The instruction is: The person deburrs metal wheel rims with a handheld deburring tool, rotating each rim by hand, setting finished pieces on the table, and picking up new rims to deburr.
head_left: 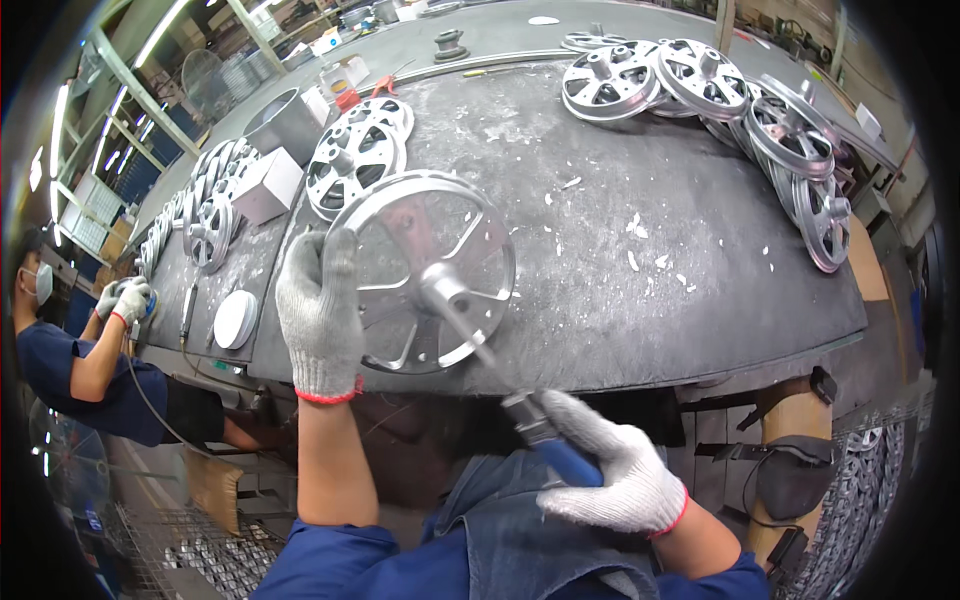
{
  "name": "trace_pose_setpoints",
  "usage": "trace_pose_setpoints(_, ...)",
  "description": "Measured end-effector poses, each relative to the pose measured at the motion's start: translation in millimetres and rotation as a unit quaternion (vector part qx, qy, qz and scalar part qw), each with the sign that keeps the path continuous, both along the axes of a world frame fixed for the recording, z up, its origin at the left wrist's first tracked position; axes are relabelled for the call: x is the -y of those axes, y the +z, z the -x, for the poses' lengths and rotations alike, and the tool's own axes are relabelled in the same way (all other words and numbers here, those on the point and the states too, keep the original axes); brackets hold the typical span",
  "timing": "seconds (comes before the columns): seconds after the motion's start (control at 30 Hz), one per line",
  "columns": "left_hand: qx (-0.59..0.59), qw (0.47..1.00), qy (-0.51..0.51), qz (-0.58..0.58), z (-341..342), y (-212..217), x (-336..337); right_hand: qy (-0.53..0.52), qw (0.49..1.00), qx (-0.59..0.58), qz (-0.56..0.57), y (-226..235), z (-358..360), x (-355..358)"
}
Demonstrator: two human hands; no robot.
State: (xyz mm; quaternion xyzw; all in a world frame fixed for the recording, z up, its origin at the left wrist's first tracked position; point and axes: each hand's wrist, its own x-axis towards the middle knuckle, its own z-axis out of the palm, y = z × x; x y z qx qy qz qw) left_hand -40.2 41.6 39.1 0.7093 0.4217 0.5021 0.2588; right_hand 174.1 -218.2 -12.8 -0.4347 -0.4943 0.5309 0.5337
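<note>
A silver spoked metal wheel [488,215] stands tilted up on the grey bench in front of me. My left hand [325,310], in a grey knitted glove with a red cuff, is closed on the wheel's left rim. In my right hand [625,475], gloved the same way, is a blue-handled tool [568,461] with a dark collar and a long thin shaft. The shaft reaches up to the wheel's central hub [445,288]; its tip is blurred, so I cannot tell whether it sits inside the bore.
More wheels [352,160] lie behind the held one, and others are piled along the bench's far right [790,135]. White flakes [645,258] litter the bench top [600,330]. At the left are a white box [268,187], a metal pot [285,122] and a co-worker [85,360] with gloved hands.
</note>
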Motion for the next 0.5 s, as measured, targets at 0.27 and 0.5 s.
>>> trace_pose_setpoints(0.27,0.041,0.999,-0.027,0.008,-1.0,2.6,19.5,-0.09,0.915,0.39,0.051,14.9,-1.1,-33.8)
trace_pose_setpoints(0.5,-0.033,0.999,-0.025,0.008,-16.8,20.6,14.2,-0.202,0.766,0.61,-0.038,-11.9,-5.7,-44.1)
